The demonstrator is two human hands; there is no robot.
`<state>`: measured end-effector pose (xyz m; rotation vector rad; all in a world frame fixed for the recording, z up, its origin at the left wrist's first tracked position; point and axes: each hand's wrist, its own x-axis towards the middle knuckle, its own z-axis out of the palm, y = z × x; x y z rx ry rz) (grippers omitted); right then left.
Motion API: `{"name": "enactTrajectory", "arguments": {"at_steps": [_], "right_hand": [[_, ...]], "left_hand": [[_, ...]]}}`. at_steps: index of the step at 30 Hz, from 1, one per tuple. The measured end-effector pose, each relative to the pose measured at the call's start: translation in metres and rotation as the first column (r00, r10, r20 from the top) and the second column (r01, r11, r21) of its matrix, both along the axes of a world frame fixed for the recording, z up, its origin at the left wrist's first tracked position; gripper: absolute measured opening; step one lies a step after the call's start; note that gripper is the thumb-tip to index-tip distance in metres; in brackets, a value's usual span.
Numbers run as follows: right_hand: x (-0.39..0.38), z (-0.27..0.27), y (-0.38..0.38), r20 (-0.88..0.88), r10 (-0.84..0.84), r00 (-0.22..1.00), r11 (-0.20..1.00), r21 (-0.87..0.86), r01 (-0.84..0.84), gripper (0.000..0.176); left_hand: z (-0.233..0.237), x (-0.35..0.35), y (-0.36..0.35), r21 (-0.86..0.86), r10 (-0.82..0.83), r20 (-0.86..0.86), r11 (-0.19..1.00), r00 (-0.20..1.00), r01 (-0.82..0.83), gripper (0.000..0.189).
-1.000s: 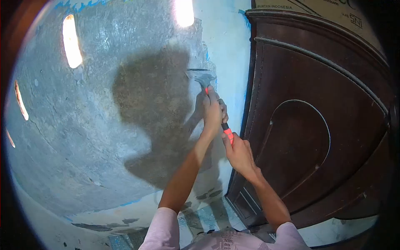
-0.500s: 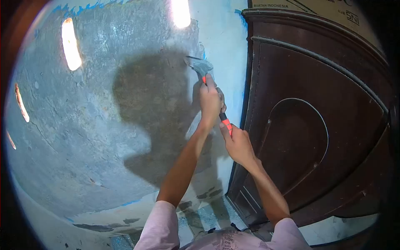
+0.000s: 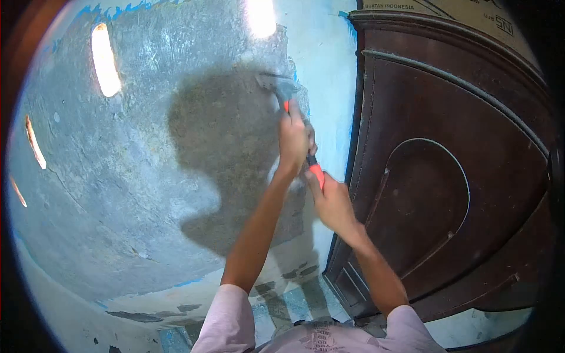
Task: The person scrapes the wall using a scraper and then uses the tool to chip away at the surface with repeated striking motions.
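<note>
- Both hands are clamped on one scraper (image 3: 281, 87): left hand (image 3: 293, 140) just below the blade, right hand (image 3: 332, 203) on the orange handle's lower end.
- Its long axis runs up and leftward, with the blade against the grey wall (image 3: 147, 153), near the brown door (image 3: 447, 176).

Both hands (image 3: 294, 141) grip scraper (image 3: 281, 87), blade seemingly against wall (image 3: 147, 176).

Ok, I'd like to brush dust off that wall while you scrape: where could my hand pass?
The wide scraped grey wall left of the left hand is bare. Crowded: the narrow pale blue painted strip between the orange-handled metal scraper, the right hand and the dark brown carved wooden door.
</note>
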<state>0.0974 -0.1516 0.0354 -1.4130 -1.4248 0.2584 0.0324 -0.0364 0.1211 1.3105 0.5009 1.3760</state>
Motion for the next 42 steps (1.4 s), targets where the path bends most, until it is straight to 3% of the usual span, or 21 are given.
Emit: {"name": "enactTrajectory", "arguments": {"at_steps": [2, 6, 8, 10, 13, 18, 21, 24, 26, 28, 29, 32, 34, 36, 37, 42], "right_hand": [[-0.002, -0.020, -0.004, -0.034, 0.024, 0.999, 0.999, -0.030, -0.025, 0.046], [0.000, -0.012, 0.000, 0.041, -0.032, 0.999, 0.999, -0.006, 0.033, 0.046], [0.006, 0.007, -0.007, -0.002, 0.015, 1.000, 0.993, -0.120, -0.015, 0.047], [0.007, -0.003, -0.006, 0.005, 0.005, 1.000, 0.992, -0.122, -0.005, 0.047], [0.002, -0.030, -0.006, -0.045, 0.028, 0.999, 0.998, -0.051, -0.030, 0.047], [0.013, -0.009, 0.011, 0.001, 0.036, 0.999, 0.999, 0.034, -0.036, 0.050], [0.015, -0.003, 0.013, -0.159, 0.158, 0.974, 0.986, -0.030, -0.165, 0.045], [0.000, -0.045, -0.008, -0.237, 0.161, 0.958, 0.985, -0.017, -0.170, 0.038], [-0.008, -0.090, -0.014, -0.459, 0.318, 0.830, 0.941, 0.042, -0.337, 0.032], [-0.024, -0.108, -0.016, -0.593, 0.317, 0.740, 0.942, 0.105, -0.319, 0.033], [-0.027, -0.111, -0.015, -0.593, 0.310, 0.743, 0.945, 0.105, -0.310, 0.033], [-0.036, -0.105, -0.015, -0.605, 0.270, 0.749, 0.963, 0.176, -0.205, 0.040], [-0.036, -0.086, -0.010, -0.605, 0.155, 0.781, 0.987, 0.130, -0.095, 0.046], [-0.037, -0.064, -0.007, -0.591, 0.159, 0.791, 0.987, 0.119, -0.109, 0.049], [-0.037, -0.054, -0.004, -0.616, 0.164, 0.771, 0.986, 0.125, -0.111, 0.049], [-0.040, -0.050, -0.007, -0.644, 0.164, 0.748, 0.986, 0.131, -0.103, 0.047]], "left_hand": [[-0.021, -0.003, -0.006, -0.092, 0.043, -0.050, 0.995, 0.998, -0.047, 0.053], [-0.013, -0.002, -0.002, -0.069, 0.061, -0.071, 0.995, 0.996, -0.066, 0.053], [-0.006, 0.001, 0.002, -0.030, -0.034, -0.034, 0.999, 0.999, 0.033, 0.049], [-0.013, 0.002, 0.000, -0.031, -0.071, 0.025, 0.997, 0.997, 0.072, 0.049], [-0.027, 0.001, -0.011, -0.081, 0.037, -0.072, 0.996, 0.997, -0.043, 0.047], [-0.004, 0.006, 0.003, 0.025, 0.013, -0.047, 1.000, 0.999, -0.012, 0.049], [0.003, -0.001, -0.005, 0.015, -0.075, 0.041, 0.997, 0.996, 0.074, 0.051], [-0.037, -0.013, -0.018, 0.005, -0.199, 0.156, 0.980, 0.968, 0.200, 0.052], [-0.060, -0.014, -0.016, 0.011, -0.259, 0.189, 0.965, 0.947, 0.262, 0.047], [-0.069, -0.012, -0.016, 0.041, -0.161, 0.059, 0.986, 0.985, 0.159, 0.039], [-0.071, -0.012, -0.013, 0.176, -0.065, -0.031, 0.982, 0.997, 0.070, 0.030], [-0.066, -0.006, -0.003, 0.281, 0.042, -0.047, 0.959, 0.998, -0.027, 0.030], [-0.057, -0.005, 0.003, 0.283, 0.010, -0.024, 0.959, 1.000, -0.003, 0.028], [-0.042, -0.009, -0.004, 0.119, -0.176, -0.024, 0.977, 0.984, 0.178, 0.025], [-0.036, -0.011, -0.011, 0.062, -0.180, -0.085, 0.981, 0.980, 0.185, 0.025], [-0.050, -0.013, -0.009, 0.016, -0.208, -0.039, 0.978, 0.977, 0.208, 0.030]]}}
